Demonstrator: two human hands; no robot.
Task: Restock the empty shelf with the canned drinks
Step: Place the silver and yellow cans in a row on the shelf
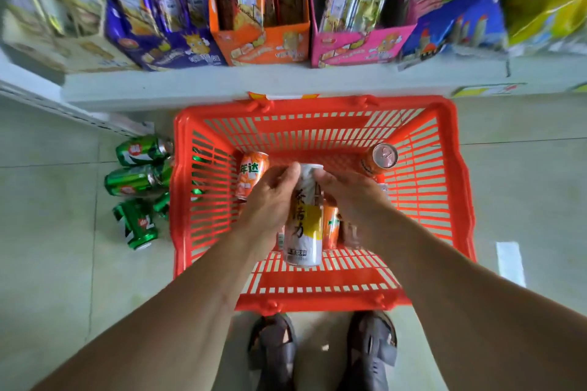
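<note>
Both hands (pixel 270 197) (pixel 346 194) hold white can (pixel 303 232) (grip seemingly top-end) over basket (pixel 444 200).

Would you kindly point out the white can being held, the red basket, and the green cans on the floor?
white can (pixel 303 232), head view, yellow label area.
red basket (pixel 432 200), head view, right slatted wall.
green cans (pixel 133 181), head view, middle can's side.

Looks steeply down from head height, close over both forearms and the red basket (pixel 460 168) on the floor, shoes (pixel 320 355) at the near edge, blurred snack shelf (pixel 222 86) across the far edge.
</note>
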